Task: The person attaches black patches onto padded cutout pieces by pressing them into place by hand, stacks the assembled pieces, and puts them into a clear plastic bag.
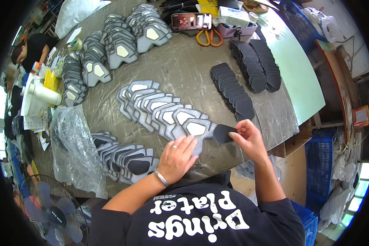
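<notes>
My right hand (249, 138) pinches a thin black patch (224, 134) with rounded ends between thumb and fingers. The patch is beside the nearest grey shaped panel (195, 129), which has a cream centre. My left hand (177, 159) lies on that panel's lower part, its fingers stretched out. The panel is at the near end of an overlapping row of similar grey panels (155, 105). To the lower left, another fanned row holds grey panels with black centres (138, 166). A fanned row of black patches (233, 92) rests beyond my right hand.
Several more panel stacks (121, 51) stand at the far left, and two more patch rows (250, 67) at the far right. Orange-handled scissors (209, 38) and a phone (191, 21) lie at the back. Clear plastic sheeting (76, 143) hangs at left above a fan (55, 213). Another person (37, 51) sits far left.
</notes>
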A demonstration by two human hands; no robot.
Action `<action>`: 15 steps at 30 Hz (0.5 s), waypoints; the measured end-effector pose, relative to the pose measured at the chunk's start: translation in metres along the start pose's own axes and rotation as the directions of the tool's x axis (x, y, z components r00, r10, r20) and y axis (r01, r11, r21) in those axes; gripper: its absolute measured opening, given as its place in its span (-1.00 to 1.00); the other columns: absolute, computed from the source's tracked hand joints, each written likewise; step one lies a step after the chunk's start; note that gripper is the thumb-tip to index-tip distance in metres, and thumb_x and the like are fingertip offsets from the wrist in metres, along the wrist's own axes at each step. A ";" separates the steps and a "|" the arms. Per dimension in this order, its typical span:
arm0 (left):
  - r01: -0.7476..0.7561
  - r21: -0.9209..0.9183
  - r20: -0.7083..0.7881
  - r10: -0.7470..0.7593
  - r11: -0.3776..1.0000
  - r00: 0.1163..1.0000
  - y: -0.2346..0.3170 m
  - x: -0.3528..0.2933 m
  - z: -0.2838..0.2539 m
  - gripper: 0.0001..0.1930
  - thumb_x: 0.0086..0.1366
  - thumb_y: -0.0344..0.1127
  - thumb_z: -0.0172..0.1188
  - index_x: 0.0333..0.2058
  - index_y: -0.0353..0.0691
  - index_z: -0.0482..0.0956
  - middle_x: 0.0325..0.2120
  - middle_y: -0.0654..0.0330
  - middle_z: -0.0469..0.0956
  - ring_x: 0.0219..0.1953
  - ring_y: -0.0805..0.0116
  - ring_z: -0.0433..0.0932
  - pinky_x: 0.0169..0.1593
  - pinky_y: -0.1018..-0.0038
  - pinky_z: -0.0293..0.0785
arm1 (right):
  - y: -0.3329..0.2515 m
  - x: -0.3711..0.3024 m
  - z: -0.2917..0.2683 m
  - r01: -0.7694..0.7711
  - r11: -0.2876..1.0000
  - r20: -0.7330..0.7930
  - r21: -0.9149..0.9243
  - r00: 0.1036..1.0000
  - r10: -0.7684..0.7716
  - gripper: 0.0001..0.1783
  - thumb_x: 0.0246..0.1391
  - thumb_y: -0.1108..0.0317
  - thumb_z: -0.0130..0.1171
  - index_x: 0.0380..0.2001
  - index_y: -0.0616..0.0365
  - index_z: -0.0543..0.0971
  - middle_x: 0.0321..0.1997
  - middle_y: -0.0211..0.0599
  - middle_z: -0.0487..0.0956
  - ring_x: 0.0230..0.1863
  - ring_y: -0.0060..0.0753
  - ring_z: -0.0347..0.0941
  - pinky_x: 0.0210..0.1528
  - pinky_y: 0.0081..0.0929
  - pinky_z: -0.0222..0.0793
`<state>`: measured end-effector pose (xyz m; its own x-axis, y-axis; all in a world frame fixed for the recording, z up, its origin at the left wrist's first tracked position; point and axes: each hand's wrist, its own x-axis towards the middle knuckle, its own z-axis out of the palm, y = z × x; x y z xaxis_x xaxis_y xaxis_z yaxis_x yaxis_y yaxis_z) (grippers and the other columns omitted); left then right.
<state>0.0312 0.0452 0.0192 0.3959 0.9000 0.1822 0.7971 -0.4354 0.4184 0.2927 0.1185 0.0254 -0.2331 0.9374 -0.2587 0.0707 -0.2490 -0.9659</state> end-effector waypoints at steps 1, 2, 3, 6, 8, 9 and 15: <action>0.013 0.001 0.001 -0.013 1.000 1.000 -0.001 -0.008 0.004 -0.47 0.16 -0.18 0.32 0.07 -0.32 0.50 0.11 0.07 0.46 0.15 0.14 0.41 0.18 0.27 0.31 | 0.006 0.005 0.011 -0.004 0.996 -0.011 -0.093 1.000 0.003 -0.63 0.09 0.49 0.32 -0.06 0.19 0.43 -0.40 -0.53 0.50 -0.39 -0.78 0.37 -0.36 -0.76 0.30; 0.007 0.021 -0.010 -0.007 1.000 1.000 -0.002 -0.013 0.007 -0.47 0.16 -0.19 0.32 0.07 -0.32 0.50 0.10 0.07 0.47 0.14 0.15 0.42 0.17 0.28 0.32 | 0.005 0.007 0.022 -0.005 0.995 0.002 -0.096 1.000 0.005 -0.63 0.09 0.49 0.32 -0.06 0.19 0.43 -0.40 -0.53 0.50 -0.39 -0.78 0.37 -0.36 -0.76 0.30; 0.001 0.040 -0.022 0.000 0.999 1.000 -0.003 -0.016 0.008 -0.48 0.15 -0.21 0.32 0.06 -0.32 0.51 0.09 0.07 0.48 0.13 0.16 0.43 0.15 0.29 0.33 | 0.002 0.009 0.033 0.009 0.991 0.005 -0.133 1.000 -0.008 -0.47 0.07 0.48 0.33 0.08 0.21 0.36 -0.43 -0.51 0.51 -0.41 -0.77 0.37 -0.36 -0.75 0.32; 0.032 -0.021 -0.050 -0.033 0.999 0.998 -0.004 -0.013 0.006 -0.48 0.14 -0.22 0.33 0.05 -0.33 0.51 0.08 0.06 0.49 0.13 0.17 0.43 0.13 0.31 0.34 | 0.005 0.017 0.049 0.026 0.980 0.030 -0.198 0.999 -0.021 -0.10 0.04 0.48 0.36 0.37 0.23 0.09 -0.47 -0.43 0.53 -0.46 -0.74 0.38 -0.38 -0.70 0.35; 0.034 -0.016 -0.054 -0.035 0.999 0.998 -0.006 -0.013 0.009 -0.48 0.14 -0.22 0.33 0.05 -0.33 0.51 0.08 0.06 0.49 0.14 0.18 0.43 0.12 0.31 0.35 | 0.009 0.018 0.057 0.043 0.979 -0.010 -0.201 0.999 -0.046 -0.15 0.05 0.49 0.35 0.35 0.23 0.14 -0.46 -0.42 0.54 -0.46 -0.73 0.39 -0.38 -0.69 0.36; 0.027 -0.009 -0.052 -0.028 1.000 0.998 -0.007 -0.013 0.011 -0.48 0.13 -0.21 0.33 0.05 -0.33 0.51 0.08 0.05 0.49 0.14 0.18 0.43 0.11 0.32 0.35 | 0.011 0.018 0.061 0.040 0.978 -0.005 -0.207 0.999 -0.042 -0.15 0.05 0.49 0.35 0.35 0.23 0.14 -0.46 -0.42 0.54 -0.46 -0.73 0.39 -0.38 -0.69 0.36; 0.009 -0.001 -0.043 -0.009 1.000 0.999 -0.008 -0.012 0.009 -0.48 0.14 -0.19 0.33 0.04 -0.34 0.51 0.11 0.06 0.47 0.13 0.19 0.43 0.09 0.32 0.35 | 0.016 0.028 0.070 0.096 0.950 -0.068 -0.296 0.990 -0.122 -0.17 0.04 0.49 0.35 0.34 0.21 0.18 -0.47 -0.38 0.56 -0.46 -0.66 0.41 -0.35 -0.64 0.38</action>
<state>0.0238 0.0381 0.0058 0.3684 0.9042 0.2162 0.8003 -0.4268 0.4211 0.2195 0.1239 0.0022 -0.1734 0.9751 -0.1382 0.3323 -0.0742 -0.9403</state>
